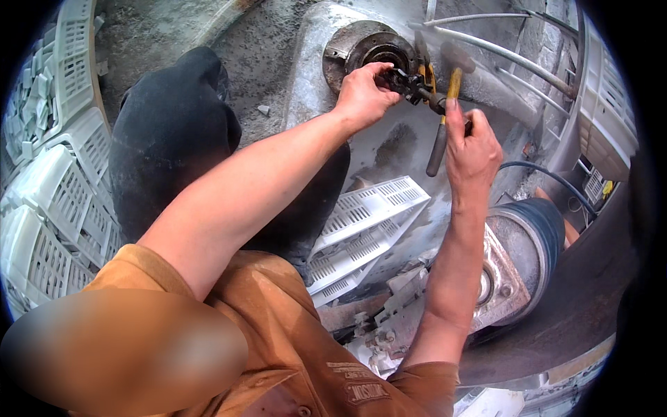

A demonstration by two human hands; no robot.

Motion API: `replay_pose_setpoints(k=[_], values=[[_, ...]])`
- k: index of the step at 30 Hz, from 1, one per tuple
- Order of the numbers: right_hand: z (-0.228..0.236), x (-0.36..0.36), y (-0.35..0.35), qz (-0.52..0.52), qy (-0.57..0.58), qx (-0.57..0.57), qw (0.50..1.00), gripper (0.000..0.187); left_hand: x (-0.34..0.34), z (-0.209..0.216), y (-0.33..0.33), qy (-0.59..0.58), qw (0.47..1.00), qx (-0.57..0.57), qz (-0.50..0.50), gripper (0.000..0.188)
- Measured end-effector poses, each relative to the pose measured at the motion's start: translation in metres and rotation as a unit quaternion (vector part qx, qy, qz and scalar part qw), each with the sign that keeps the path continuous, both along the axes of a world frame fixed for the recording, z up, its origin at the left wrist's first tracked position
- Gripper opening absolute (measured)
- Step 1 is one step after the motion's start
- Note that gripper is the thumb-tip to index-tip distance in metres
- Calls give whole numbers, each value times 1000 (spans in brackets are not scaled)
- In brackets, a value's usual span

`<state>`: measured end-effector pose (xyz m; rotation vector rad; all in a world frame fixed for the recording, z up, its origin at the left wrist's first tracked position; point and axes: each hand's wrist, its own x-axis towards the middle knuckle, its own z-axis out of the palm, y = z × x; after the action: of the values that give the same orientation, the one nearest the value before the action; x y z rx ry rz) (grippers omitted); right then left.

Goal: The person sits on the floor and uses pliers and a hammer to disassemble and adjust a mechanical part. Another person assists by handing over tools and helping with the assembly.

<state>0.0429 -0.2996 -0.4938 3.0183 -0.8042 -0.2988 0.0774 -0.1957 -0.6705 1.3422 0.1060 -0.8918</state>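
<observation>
While the left hand (368, 95) pinches a dark tool (413, 86), the right hand (478, 146) clasps it.

Glows bright around the left hand (366, 94), glares off white crates (62, 177) farther left, dims to the right hand's (474, 149) lower right, blurs in an oval well below both, bends toward black rims.

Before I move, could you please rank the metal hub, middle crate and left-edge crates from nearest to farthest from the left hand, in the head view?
1. Metal hub: just beyond the left hand.
2. Middle crate: lower, right of the legs.
3. Left-edge crates: far left.
</observation>
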Motion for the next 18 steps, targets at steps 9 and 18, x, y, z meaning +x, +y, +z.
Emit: replay_pose_setpoints(k=[9,18], values=[[-16,-10,-4,99,-129,-20,986,34,2,2,2,-13,999,-4,-29,58],[-4,-7,-18,164,-69,6,984,33,0,6,2,-46,998,20,-24,58]])
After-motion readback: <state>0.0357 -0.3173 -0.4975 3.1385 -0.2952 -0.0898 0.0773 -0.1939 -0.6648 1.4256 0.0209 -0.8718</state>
